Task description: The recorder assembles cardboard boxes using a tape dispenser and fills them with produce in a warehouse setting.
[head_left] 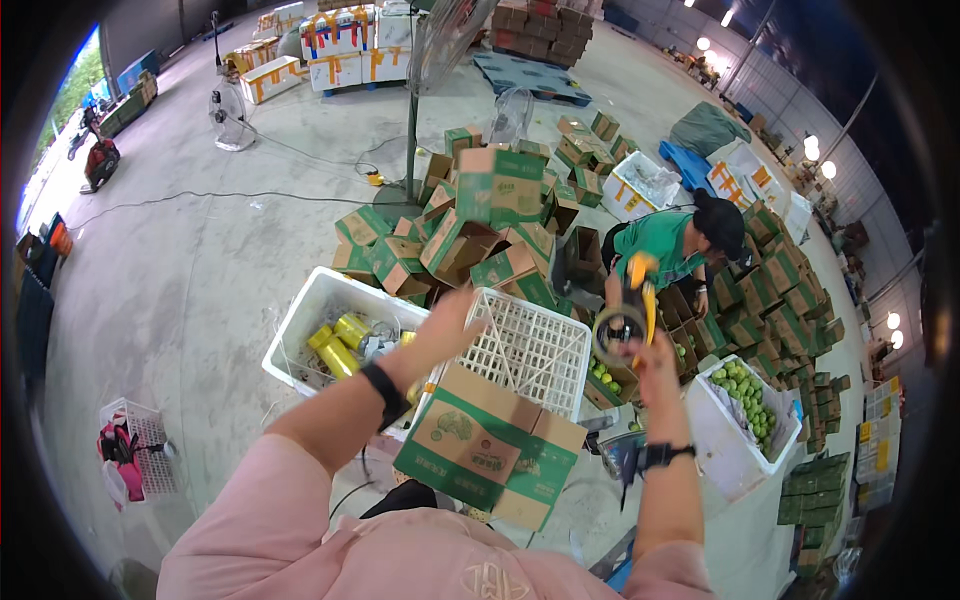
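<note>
My left hand [450,328] reaches over the near-left edge of a white plastic crate [560,345], its fingers stretched out and slightly blurred, with nothing in them. My right hand [655,370] grips a yellow tape dispenser [648,300] carrying a roll of tape, held up to the right of the crate. Close to my body, a green and brown carton [485,450] rests across the crate's near side. Farther out, another carton [500,187] shows blurred above the heap of boxes, apart from my hand.
A white foam box [295,345] at left holds yellow tape rolls. Many cartons [395,262] lie heaped beyond the crate. A co-worker in green [655,240] bends over boxes at right, near a foam box [715,450] of green fruit. A fan pole [412,140] stands beyond.
</note>
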`<state>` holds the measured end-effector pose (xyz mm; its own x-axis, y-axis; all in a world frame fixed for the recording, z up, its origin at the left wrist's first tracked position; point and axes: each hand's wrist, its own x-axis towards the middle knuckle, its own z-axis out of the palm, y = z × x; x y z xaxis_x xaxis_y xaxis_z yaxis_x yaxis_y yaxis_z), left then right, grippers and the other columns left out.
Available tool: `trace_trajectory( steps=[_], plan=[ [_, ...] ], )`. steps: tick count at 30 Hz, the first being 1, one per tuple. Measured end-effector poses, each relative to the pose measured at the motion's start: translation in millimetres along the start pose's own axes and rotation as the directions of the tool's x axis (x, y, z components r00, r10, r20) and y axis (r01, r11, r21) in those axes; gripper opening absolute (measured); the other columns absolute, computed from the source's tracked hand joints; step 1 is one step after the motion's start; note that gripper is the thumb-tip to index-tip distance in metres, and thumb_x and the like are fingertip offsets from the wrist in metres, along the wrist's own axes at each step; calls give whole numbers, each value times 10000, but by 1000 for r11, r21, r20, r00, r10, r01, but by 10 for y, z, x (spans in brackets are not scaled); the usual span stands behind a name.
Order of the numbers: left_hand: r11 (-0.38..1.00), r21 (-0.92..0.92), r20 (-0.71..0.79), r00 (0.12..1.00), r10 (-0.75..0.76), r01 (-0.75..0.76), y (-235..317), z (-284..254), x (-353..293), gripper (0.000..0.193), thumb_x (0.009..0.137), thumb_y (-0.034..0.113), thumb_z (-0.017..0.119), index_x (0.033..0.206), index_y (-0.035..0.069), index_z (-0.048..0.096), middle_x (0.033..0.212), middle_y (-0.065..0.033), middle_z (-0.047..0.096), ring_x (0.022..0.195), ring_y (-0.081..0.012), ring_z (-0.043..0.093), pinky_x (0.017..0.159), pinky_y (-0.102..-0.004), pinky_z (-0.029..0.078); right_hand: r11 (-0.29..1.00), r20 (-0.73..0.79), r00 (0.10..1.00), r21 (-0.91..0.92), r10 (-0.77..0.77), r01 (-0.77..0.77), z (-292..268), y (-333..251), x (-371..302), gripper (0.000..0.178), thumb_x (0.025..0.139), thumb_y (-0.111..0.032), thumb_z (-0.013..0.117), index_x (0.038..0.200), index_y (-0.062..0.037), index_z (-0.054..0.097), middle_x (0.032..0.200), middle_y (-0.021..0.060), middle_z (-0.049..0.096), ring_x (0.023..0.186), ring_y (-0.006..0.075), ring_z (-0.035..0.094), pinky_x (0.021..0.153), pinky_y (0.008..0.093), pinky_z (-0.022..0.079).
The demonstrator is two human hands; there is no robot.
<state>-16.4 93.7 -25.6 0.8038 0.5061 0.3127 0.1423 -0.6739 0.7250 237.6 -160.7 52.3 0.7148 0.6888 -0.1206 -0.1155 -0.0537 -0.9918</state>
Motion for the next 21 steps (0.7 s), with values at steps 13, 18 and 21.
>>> trace_trajectory(
  steps=[13, 18, 21],
  plan=[
    [837, -13, 197, 822, -534, 547, -359, 916, -1645, 751, 808, 229, 675, 1400, -12, 282, 1262, -207, 512, 1165, -304, 506, 996, -373, 401, 599, -282, 699, 758, 657, -257, -721, 2581, -2070, 184, 726, -99, 557, 900, -44, 582, 978, 116, 631, 968, 300, 594, 936, 460, 435],
    [257, -557, 770, 607, -198, 790, -201, 139, -1092, 476, 809, 47, 656, 1269, 52, 533, 1112, -1, 636, 1026, -100, 563, 934, -251, 410, 522, -301, 732, 849, 611, -87, -860, 2136, -1992, 225, 782, -143, 530, 986, -54, 570, 1044, 88, 625, 951, 280, 599, 830, 450, 494],
    [438, -476, 804, 579, -135, 763, -146, 16, -1125, 475, 802, 41, 659, 1258, 40, 526, 1124, -8, 622, 1028, -116, 564, 955, -259, 402, 808, -381, 776, 526, 504, -266, -1142, 1973, -2164, 213, 794, -114, 557, 998, -54, 563, 923, 53, 597, 819, 210, 585, 735, 343, 484]
  ],
)
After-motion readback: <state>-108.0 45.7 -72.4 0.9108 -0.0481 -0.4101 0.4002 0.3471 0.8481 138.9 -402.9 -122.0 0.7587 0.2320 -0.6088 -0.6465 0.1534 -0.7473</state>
